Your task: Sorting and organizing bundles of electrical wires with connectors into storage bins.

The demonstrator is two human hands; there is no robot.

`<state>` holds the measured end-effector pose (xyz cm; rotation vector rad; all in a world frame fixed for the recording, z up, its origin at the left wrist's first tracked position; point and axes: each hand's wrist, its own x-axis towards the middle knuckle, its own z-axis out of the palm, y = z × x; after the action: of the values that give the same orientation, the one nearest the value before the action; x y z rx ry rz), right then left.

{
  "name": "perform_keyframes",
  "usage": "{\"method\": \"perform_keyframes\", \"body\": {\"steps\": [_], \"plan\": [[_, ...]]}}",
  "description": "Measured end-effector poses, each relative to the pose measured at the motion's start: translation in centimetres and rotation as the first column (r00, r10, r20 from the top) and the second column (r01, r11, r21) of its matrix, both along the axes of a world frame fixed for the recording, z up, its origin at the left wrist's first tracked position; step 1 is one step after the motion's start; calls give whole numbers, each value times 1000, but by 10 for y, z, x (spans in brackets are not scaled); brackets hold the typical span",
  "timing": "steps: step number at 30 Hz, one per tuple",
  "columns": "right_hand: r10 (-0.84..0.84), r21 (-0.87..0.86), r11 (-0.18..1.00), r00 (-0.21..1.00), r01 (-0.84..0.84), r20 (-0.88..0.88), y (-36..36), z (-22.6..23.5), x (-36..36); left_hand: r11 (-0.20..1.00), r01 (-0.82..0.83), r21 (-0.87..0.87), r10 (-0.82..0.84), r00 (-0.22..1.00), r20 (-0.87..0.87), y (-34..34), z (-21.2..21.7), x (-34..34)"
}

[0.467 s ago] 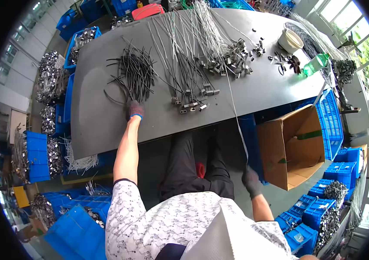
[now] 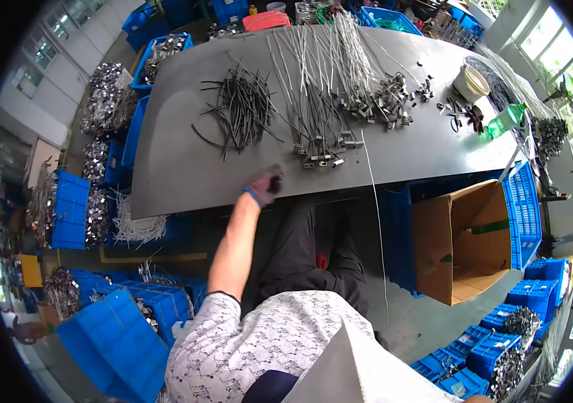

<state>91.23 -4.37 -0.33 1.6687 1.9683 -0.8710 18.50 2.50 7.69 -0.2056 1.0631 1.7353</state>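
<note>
The gloved left hand (image 2: 264,187) rests at the desk (image 2: 179,168) edge, below the black ties (image 2: 239,111); fingers blurred, grip impossible to tell. Right hand unseen.

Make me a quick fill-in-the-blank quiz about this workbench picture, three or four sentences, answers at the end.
1. The left hand wears a glove and hovers over the near edge of the grey ____.
2. The loose pile of black ties lies to the ____ of the silver cable bundles.
3. The open cardboard box stands on the floor beside a ____ plastic crate.
4. One thin cable hangs off the table's ____ edge.

Missing words: table; left; blue; near
</note>
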Motion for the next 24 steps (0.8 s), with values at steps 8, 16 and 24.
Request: {"method": "perform_keyframes", "body": {"steps": [8, 16, 24], "plan": [[230, 85, 973, 947, -216, -225, 81, 13, -99, 967, 43, 252, -23, 996, -84, 114, 35, 123], [287, -4, 958, 955, -288, 68, 92, -17, -39, 826, -487, 285, 564, 714, -415, 170, 124, 76], [316, -58, 948, 945, -313, 77, 78, -30, -19, 980, -142, 141, 192, 861, -471, 146, 111, 57]]}}
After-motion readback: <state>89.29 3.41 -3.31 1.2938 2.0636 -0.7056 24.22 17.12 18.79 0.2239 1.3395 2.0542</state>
